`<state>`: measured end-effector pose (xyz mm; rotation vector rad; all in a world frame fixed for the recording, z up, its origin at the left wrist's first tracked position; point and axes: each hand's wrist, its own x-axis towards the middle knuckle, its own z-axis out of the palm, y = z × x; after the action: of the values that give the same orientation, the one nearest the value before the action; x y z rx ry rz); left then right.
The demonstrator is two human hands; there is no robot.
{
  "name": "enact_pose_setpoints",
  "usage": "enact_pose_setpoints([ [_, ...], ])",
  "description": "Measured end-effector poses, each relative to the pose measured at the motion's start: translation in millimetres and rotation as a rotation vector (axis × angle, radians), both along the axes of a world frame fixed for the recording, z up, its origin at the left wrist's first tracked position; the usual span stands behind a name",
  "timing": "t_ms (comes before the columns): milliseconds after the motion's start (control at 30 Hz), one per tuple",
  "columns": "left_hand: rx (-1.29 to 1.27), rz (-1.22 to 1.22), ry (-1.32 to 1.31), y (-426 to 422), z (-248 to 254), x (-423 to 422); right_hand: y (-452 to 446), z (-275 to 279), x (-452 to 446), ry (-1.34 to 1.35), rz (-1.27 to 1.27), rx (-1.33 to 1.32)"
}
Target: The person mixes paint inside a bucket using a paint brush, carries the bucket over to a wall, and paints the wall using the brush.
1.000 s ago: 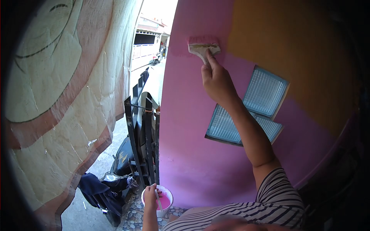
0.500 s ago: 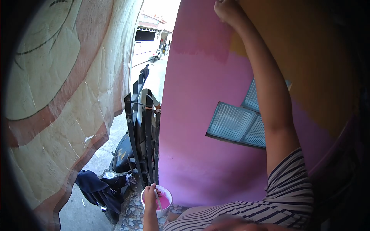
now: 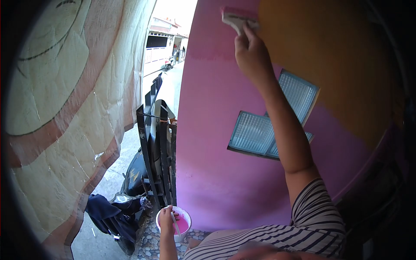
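Observation:
High on the wall, my right hand (image 3: 252, 54) is closed around the pale handle of a wide paintbrush (image 3: 233, 19). Its pink-coated bristles touch the painted wall (image 3: 212, 86), close to where pink meets the ochre-brown area (image 3: 320, 39). Down low, my left hand (image 3: 166, 219) grips the white handle of a paint bucket (image 3: 187, 215), its fingers over the rim. Bright pink paint (image 3: 183, 225) shows inside the bucket.
Glass-block panes (image 3: 251, 132) are set in the wall behind my right forearm. Black metal gate bars (image 3: 164, 156) stand left of the wall, with a parked motorcycle (image 3: 136, 173) behind them. A large hanging sheet (image 3: 86, 112) covers the left side. Pebbled flooring (image 3: 149, 242) lies below.
My right hand has come down slightly from the top edge, bringing the paintbrush into view against the wall. My left hand still grips the bucket's handle.

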<state>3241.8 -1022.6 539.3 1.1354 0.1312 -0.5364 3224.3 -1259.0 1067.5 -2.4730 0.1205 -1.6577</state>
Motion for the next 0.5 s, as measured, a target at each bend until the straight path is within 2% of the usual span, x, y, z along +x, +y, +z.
enact_pose_setpoints([
  [33,0.001,0.001,0.001,1.4,0.0,-0.2,-12.3,31.0,13.9,-0.105,-0.071,-0.146],
  [167,-0.004,-0.011,0.012,1.6,0.2,0.7,-14.5,156.9,43.5,-0.187,-0.321,-0.266],
  [200,0.0,-0.02,0.018,3.4,-0.3,0.9,-28.1,166.7,51.3,-0.182,-0.321,-0.261],
  [267,-0.013,0.013,0.032,2.4,-1.8,0.5,-24.6,165.8,52.1,0.004,-0.127,-0.107],
  [300,-0.032,0.045,0.044,2.5,-2.3,0.5,-27.1,154.2,52.9,0.007,-0.129,-0.104],
  [367,-0.019,0.037,0.047,6.5,-0.7,2.2,6.7,98.0,32.3,0.179,-0.239,-0.032],
  [433,-0.005,0.018,0.051,8.9,-1.4,1.3,-42.4,30.6,61.7,0.071,-0.184,-0.056],
  [467,0.008,0.013,0.046,9.7,-1.0,3.1,-36.8,-10.9,54.4,0.089,-0.102,-0.04],
  [500,0.018,0.01,0.039,9.7,-0.5,5.3,-19.4,-44.8,40.4,0.205,-0.067,0.092],
])
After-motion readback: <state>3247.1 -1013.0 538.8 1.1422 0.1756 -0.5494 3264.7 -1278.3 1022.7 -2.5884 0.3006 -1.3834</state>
